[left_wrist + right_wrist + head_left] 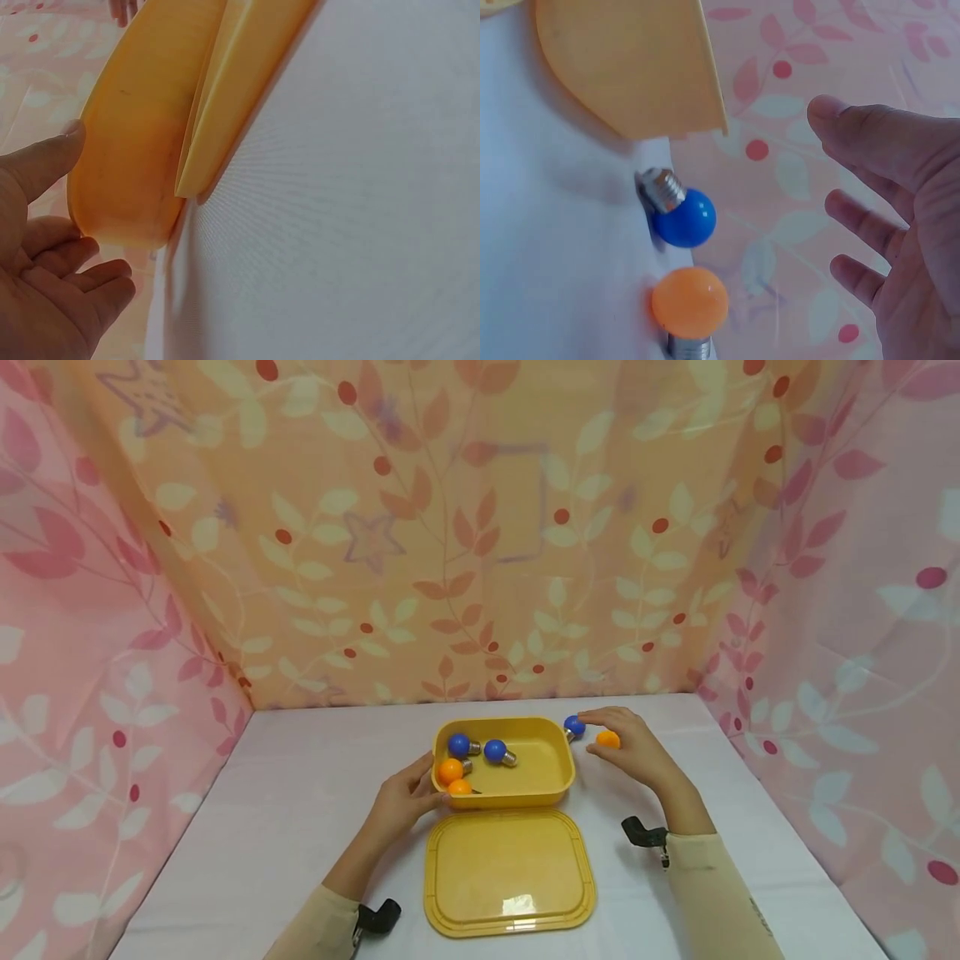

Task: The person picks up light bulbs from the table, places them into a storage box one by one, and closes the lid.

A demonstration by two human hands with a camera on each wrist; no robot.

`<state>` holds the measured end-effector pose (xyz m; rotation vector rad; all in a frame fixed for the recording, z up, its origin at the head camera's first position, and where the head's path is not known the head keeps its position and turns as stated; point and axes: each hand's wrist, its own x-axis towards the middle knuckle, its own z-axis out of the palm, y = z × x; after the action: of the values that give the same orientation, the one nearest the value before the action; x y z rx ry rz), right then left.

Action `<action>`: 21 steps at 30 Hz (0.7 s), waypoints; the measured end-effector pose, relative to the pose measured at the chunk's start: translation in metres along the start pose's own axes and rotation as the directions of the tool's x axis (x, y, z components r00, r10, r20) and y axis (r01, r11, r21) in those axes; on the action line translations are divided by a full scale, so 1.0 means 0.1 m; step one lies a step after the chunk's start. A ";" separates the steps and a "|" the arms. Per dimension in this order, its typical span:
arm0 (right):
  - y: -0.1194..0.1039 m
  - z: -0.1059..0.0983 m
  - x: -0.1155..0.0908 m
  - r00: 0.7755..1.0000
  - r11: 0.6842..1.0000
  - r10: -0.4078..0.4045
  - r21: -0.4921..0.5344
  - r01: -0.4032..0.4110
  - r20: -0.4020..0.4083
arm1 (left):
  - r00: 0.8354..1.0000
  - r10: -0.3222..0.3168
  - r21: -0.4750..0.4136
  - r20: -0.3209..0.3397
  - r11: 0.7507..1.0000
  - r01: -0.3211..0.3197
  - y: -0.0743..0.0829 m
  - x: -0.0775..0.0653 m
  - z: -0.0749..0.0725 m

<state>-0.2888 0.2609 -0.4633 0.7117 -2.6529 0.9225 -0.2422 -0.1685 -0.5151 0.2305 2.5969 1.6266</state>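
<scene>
A yellow plastic box (536, 800) holds two blue light bulbs (495, 751) and two orange light bulbs (450, 771), all toward its left side. My left hand (402, 797) holds the box's near left corner, thumb on the front wall and fingers along the left end. In the left wrist view, thumb and fingertips meet the box's rim. My right hand (630, 747) hovers over the bulbs right of the box, thumb and fingers spread apart. A blue bulb (686, 217) and an orange bulb (690, 302) lie below it; nothing is in its grasp.
A yellow lid (510, 872) lies flat in front of the box, close to its near wall. White cloth (300, 827) covers the table. Floral fabric walls (465, 568) enclose the back and both sides.
</scene>
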 end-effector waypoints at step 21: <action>0.58 0.03 -0.21 0.986 0.982 0.169 -0.088 -0.167 0.014 | 1.000 0.004 0.011 0.000 1.000 -0.004 -0.01 -0.01 0.01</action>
<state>-0.3012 0.3057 -0.5033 0.4860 -2.7865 0.8387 -0.2409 -0.1685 -0.5167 0.2359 2.6083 1.6134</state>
